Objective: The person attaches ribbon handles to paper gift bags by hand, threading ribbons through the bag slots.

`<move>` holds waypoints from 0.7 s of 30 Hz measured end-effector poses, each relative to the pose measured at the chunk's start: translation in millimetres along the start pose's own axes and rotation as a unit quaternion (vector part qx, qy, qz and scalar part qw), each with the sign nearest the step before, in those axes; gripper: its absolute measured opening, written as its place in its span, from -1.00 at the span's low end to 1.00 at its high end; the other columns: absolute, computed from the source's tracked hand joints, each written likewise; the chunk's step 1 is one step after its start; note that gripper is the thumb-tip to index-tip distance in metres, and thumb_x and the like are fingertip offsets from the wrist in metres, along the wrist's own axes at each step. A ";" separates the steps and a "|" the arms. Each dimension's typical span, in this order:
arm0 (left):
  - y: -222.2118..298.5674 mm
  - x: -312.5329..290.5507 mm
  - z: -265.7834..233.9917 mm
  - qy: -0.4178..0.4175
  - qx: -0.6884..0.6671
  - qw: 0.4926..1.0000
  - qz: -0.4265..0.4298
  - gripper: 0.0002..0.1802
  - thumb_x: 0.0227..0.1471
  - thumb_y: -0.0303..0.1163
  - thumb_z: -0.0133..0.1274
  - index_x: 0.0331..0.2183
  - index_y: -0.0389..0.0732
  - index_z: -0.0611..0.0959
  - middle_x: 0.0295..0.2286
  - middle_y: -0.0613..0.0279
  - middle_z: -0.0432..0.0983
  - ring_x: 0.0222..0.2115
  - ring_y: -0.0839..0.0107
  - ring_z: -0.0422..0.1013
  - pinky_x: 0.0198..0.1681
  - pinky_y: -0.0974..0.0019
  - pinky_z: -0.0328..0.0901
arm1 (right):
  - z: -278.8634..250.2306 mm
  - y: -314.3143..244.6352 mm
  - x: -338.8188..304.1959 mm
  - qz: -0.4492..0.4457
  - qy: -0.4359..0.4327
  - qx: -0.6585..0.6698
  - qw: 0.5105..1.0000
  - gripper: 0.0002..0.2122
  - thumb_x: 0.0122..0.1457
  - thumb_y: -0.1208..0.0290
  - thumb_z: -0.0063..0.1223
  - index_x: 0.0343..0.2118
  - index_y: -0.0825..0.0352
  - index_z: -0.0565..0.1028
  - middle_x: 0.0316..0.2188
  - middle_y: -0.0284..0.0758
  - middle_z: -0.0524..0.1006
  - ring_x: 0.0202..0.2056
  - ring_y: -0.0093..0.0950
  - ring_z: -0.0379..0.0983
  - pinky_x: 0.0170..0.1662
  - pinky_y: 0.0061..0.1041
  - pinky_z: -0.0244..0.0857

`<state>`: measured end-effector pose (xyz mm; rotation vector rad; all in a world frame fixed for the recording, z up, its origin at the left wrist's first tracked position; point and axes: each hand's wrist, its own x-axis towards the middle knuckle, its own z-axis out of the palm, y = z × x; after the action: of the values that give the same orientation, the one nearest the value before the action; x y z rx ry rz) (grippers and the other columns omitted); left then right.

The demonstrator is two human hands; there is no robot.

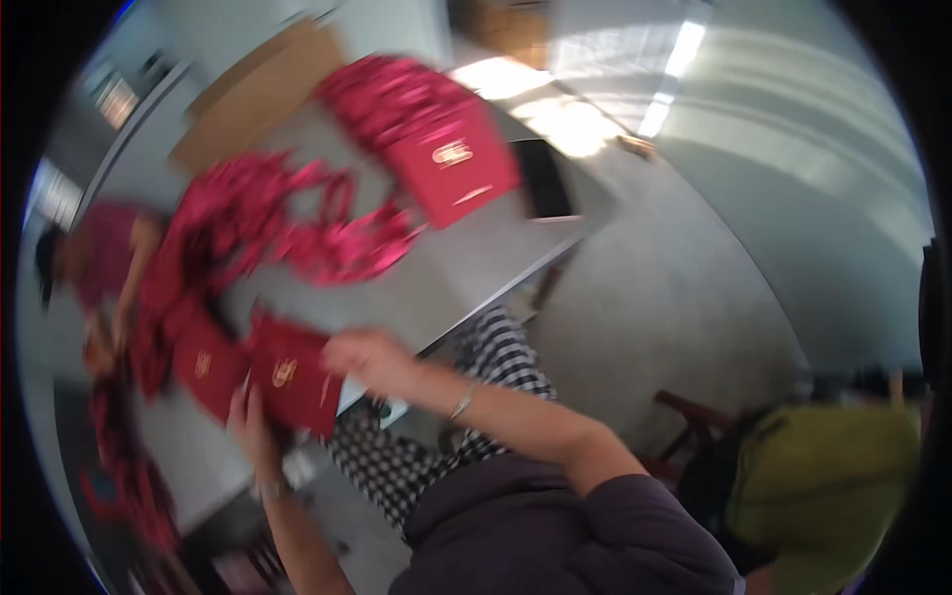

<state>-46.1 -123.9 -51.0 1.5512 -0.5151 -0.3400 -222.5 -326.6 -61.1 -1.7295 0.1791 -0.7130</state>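
Note:
A flat red gift bag (pixel 307 382) with a gold emblem lies at the near edge of the table, between my two hands. My left hand (pixel 254 431) grips its lower left edge, with the thumb raised against the red face. At the bag's right edge is my right hand (pixel 372 362), its fingers curled together and slightly blurred. Another red bag (pixel 206 362) with a gold mark lies just left of the held one, partly overlapped. Glossy red ribbon-like strips (pixel 342 243) spread in a loose heap beyond both bags.
A stack of red bags (pixel 456 169) stands at the far side beside a dark phone-like slab (pixel 543 178). Brown cardboard (pixel 258 94) lies behind the heap. Another person (pixel 109 253) is at the table's left. A yellow-green covered chair-like object (pixel 828 486) is at right.

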 end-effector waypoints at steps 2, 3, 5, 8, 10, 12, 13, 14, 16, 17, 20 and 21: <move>-4.9 7.7 -3.9 0.061 0.166 0.982 0.064 -0.78 0.13 -0.34 0.10 -0.25 -0.31 0.61 -0.29 0.30 0.52 -0.25 0.54 0.37 -0.15 0.43 0.29 | -1.6 8.3 4.0 -0.031 0.010 0.019 0.999 -0.89 0.22 0.43 0.06 -0.34 0.37 0.51 -0.47 -0.29 0.46 -0.44 -0.47 0.41 -0.35 -0.51 0.31; -0.9 5.8 -6.2 0.055 0.149 0.986 0.050 -0.77 0.14 -0.36 0.09 -0.23 -0.32 0.60 -0.29 0.32 0.53 -0.24 0.54 0.37 -0.11 0.44 0.27 | -4.8 4.7 4.6 -0.001 0.010 0.048 0.999 -0.88 0.20 0.41 0.09 -0.35 0.37 0.51 -0.49 -0.25 0.47 -0.46 -0.39 0.41 -0.36 -0.48 0.31; 0.5 5.0 -5.1 0.058 0.116 0.991 0.045 -0.77 0.14 -0.38 0.09 -0.22 -0.35 0.60 -0.30 0.36 0.52 -0.24 0.57 0.36 -0.10 0.47 0.25 | -2.3 6.8 7.9 -0.020 0.019 0.081 0.996 -0.89 0.19 0.44 0.10 -0.35 0.39 0.52 -0.50 -0.30 0.47 -0.47 -0.49 0.40 -0.37 -0.53 0.29; -2.4 4.4 -17.4 0.093 0.128 0.985 0.064 -0.79 0.13 -0.39 0.11 -0.25 -0.34 0.61 -0.33 0.39 0.52 -0.27 0.60 0.36 -0.15 0.48 0.26 | 5.4 -7.8 11.4 0.015 0.012 0.056 0.998 -0.90 0.17 0.47 0.12 -0.36 0.41 0.54 -0.49 -0.32 0.49 -0.45 -0.53 0.41 -0.36 -0.55 0.30; 14.5 0.7 -5.4 0.089 0.085 0.991 0.046 -0.81 0.13 -0.40 0.11 -0.25 -0.32 0.62 -0.35 0.41 0.52 -0.29 0.63 0.36 -0.17 0.51 0.26 | 3.4 -8.3 14.4 -0.005 -0.007 0.061 0.998 -0.91 0.17 0.50 0.12 -0.37 0.43 0.54 -0.49 -0.33 0.52 -0.44 -0.55 0.41 -0.34 -0.56 0.31; 9.5 1.3 -9.6 0.080 0.025 0.996 0.030 -0.84 0.14 -0.42 0.10 -0.26 -0.30 0.62 -0.37 0.43 0.53 -0.34 0.68 0.36 -0.22 0.55 0.27 | 7.5 -13.3 14.4 0.013 -0.014 0.069 0.997 -0.89 0.15 0.54 0.12 -0.28 0.42 0.58 -0.44 -0.31 0.56 -0.41 -0.57 0.45 -0.33 -0.58 0.34; 5.0 3.7 -14.4 0.077 0.004 0.997 0.030 -0.84 0.14 -0.42 0.10 -0.27 -0.29 0.62 -0.39 0.42 0.54 -0.36 0.68 0.37 -0.25 0.54 0.28 | 9.0 -16.8 14.9 0.015 -0.017 0.056 0.998 -0.86 0.14 0.55 0.13 -0.24 0.41 0.59 -0.42 -0.30 0.58 -0.41 -0.58 0.47 -0.33 -0.59 0.35; -2.1 3.7 -20.4 0.067 0.035 0.996 0.037 -0.88 0.14 -0.42 0.09 -0.30 -0.27 0.62 -0.41 0.44 0.53 -0.37 0.70 0.36 -0.27 0.55 0.27 | 8.0 -19.3 13.6 0.042 -0.033 0.087 0.995 -0.85 0.16 0.57 0.12 -0.22 0.44 0.59 -0.41 -0.31 0.59 -0.39 -0.61 0.49 -0.31 -0.63 0.37; 2.9 -1.2 -11.4 0.054 0.036 0.998 0.004 -0.87 0.13 -0.42 0.10 -0.31 -0.28 0.61 -0.44 0.45 0.51 -0.41 0.69 0.36 -0.32 0.54 0.28 | 4.5 -33.2 12.9 0.104 -0.015 0.108 0.989 -0.82 0.19 0.60 0.08 -0.16 0.46 0.56 -0.40 -0.34 0.59 -0.38 -0.65 0.48 -0.30 -0.66 0.37; -1.0 0.3 -13.3 0.047 0.081 0.996 0.004 -0.86 0.12 -0.41 0.11 -0.31 -0.29 0.61 -0.46 0.43 0.51 -0.43 0.68 0.36 -0.34 0.54 0.28 | 3.5 -34.3 13.8 0.087 0.002 0.136 0.987 -0.83 0.20 0.62 0.06 -0.15 0.48 0.53 -0.40 -0.37 0.58 -0.37 -0.68 0.47 -0.28 -0.69 0.37; 26.4 -8.8 -2.4 -0.009 0.007 0.996 -0.085 -0.81 0.09 -0.42 0.11 -0.24 -0.30 0.60 -0.43 0.40 0.51 -0.40 0.65 0.38 -0.31 0.51 0.30 | 6.3 -54.4 21.3 0.073 0.040 0.118 0.989 -0.93 0.16 0.63 0.11 -0.30 0.44 0.50 -0.44 -0.39 0.57 -0.40 -0.71 0.46 -0.29 -0.69 0.36; 25.6 -6.9 -2.9 -0.035 -0.002 0.997 -0.068 -0.78 0.07 -0.45 0.09 -0.20 -0.31 0.59 -0.39 0.38 0.52 -0.37 0.63 0.38 -0.28 0.50 0.31 | 11.6 -58.9 23.7 0.068 0.006 0.075 0.995 -0.94 0.16 0.62 0.13 -0.30 0.42 0.51 -0.44 -0.40 0.56 -0.39 -0.71 0.46 -0.29 -0.70 0.36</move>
<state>-53.3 -117.7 -26.1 1.5788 -0.4639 -0.5016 -211.8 -311.2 0.7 -1.5532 0.2442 -0.6210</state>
